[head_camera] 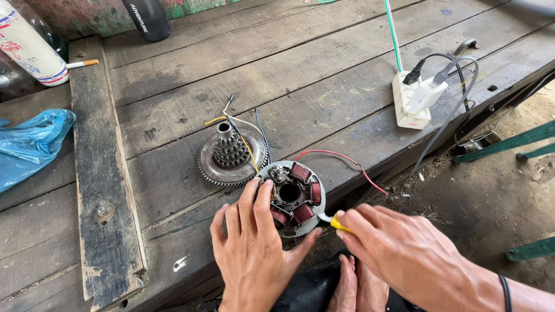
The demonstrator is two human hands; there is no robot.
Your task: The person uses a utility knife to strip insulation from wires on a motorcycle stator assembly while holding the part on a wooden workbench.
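Left hand [254,254] spread flat, fingers [261,199] apart and pressing on the rim of the round stator plate [292,196] with copper coils, pinning it steady at the near edge of the desk [173,86]. Right hand [399,248] pinched shut on a small yellow-tipped tool [336,222], touching the plate's right rim. Just beyond, to the left, a gear cluster [231,153], loose coloured wires [237,124] draped across it. Red wire [347,162] trailing right. Farther right, white power strip [411,101] with plugs. Far left: blue bag [32,144], cigarette [82,63].

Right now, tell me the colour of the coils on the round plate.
Reddish-brown copper coils on the grey plate, clearest in the head view.
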